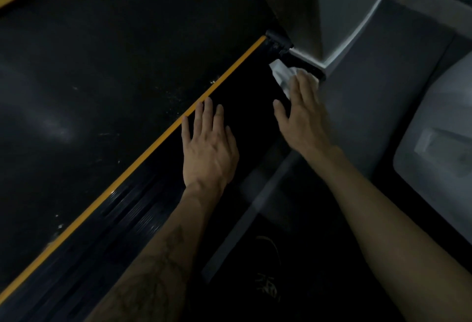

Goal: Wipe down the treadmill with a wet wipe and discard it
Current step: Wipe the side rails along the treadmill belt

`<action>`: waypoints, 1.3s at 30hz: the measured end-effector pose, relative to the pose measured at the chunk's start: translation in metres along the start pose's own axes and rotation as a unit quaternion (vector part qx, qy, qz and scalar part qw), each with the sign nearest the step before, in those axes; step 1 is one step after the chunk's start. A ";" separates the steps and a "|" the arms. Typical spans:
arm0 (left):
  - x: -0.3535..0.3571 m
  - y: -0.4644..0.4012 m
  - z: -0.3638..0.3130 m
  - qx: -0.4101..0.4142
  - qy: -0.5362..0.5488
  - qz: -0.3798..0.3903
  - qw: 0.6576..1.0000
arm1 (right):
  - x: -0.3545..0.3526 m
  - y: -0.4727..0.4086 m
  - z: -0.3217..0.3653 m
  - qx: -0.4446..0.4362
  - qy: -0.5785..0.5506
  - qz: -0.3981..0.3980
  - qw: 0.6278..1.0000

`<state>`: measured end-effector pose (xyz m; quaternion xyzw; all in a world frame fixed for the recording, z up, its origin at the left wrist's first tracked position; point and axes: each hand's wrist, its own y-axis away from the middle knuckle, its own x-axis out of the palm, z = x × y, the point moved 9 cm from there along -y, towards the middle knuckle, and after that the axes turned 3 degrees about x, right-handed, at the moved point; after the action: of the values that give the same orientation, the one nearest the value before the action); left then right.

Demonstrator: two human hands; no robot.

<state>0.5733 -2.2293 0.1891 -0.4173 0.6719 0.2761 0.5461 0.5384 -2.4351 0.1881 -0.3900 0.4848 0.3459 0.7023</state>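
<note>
Treadmill belt (97,71) across the left of the frame looks like matt black rubber, dusted with pale specks and a faint dull sheen at far left. Yellow stripe (219,84) beside it reads as smooth painted trim. Side rail (132,209) lower centre is dark ribbed plastic, grooves catching a little light. Wet wipe (282,75) at upper right is white, soft, crumpled cloth-like sheet. Upright (339,9) above it shows smooth grey moulded plastic with a paler, slightly glossy edge
</note>
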 end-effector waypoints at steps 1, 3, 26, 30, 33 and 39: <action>0.000 0.000 0.000 0.001 0.002 0.001 1.000 | -0.001 -0.010 -0.006 0.006 0.004 0.005 1.000; 0.000 0.000 0.000 0.002 0.001 0.003 1.000 | -0.003 -0.026 -0.011 0.023 0.007 0.027 0.999; 0.000 0.001 0.000 -0.003 0.012 0.014 1.000 | 0.014 -0.039 0.022 0.031 0.016 0.146 0.989; 0.000 0.000 0.000 -0.003 0.013 0.011 1.000 | 0.014 -0.028 0.029 -0.011 0.047 0.128 0.991; 0.000 0.000 -0.001 -0.002 0.013 0.007 1.000 | 0.018 -0.057 0.023 0.010 0.025 0.155 0.988; 0.002 0.000 0.000 -0.003 0.013 0.014 1.000 | 0.024 -0.043 0.044 0.017 0.007 0.145 0.989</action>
<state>0.5738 -2.2298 0.1876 -0.4124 0.6841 0.2803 0.5323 0.6000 -2.4135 0.1846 -0.3059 0.5470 0.4333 0.6476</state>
